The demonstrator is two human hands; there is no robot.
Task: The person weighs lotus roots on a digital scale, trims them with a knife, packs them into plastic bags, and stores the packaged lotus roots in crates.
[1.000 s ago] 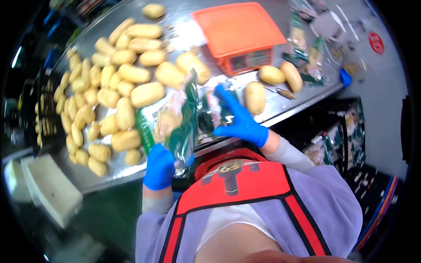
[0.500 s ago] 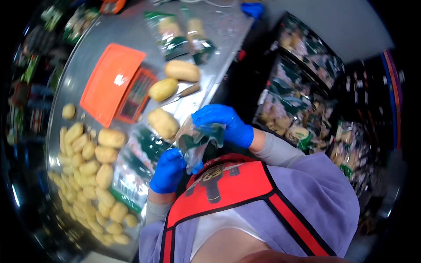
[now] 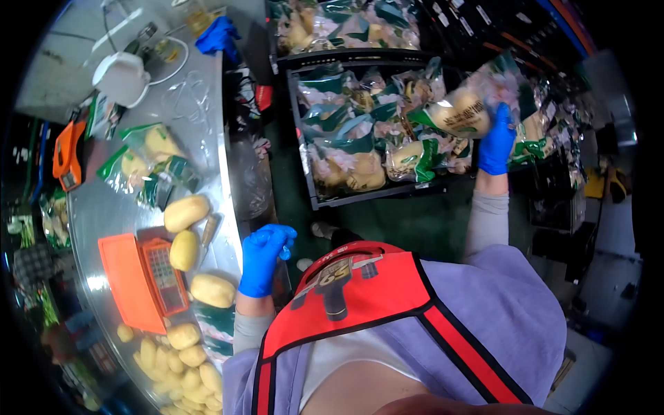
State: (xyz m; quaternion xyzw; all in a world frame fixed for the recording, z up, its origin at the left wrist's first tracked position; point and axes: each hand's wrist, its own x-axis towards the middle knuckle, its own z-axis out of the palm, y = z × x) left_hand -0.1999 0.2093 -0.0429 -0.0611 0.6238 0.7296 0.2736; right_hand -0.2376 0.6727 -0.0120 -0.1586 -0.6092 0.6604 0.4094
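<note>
In my right hand (image 3: pixel 496 142), blue-gloved, is a clear and green printed bag (image 3: pixel 460 114) with potatoes inside, lifted over the right part of a black crate (image 3: pixel 377 196). Similar filled bags (image 3: pixel 346 162) lie in that crate. My left hand (image 3: pixel 263 257), also gloved, is closed beside the metal table's edge, with a small shiny bit at its fingertips that I cannot make out. A peeled potato (image 3: pixel 213 290) lies on the table just left of it, and a wooden-handled knife (image 3: pixel 208 232) is farther up.
On the metal table (image 3: pixel 104 200) stand an orange scale (image 3: pixel 131 280), a heap of potatoes (image 3: pixel 180 366) and two filled bags (image 3: pixel 155 145). Another crate of bags (image 3: pixel 346 28) is behind. A blue glove or cloth (image 3: pixel 217 34) hangs at the table's corner.
The view has turned right, from the table to the crates. My right hand has carried the bag away from my left hand and out over the crate. My left hand has let go of the bag.
</note>
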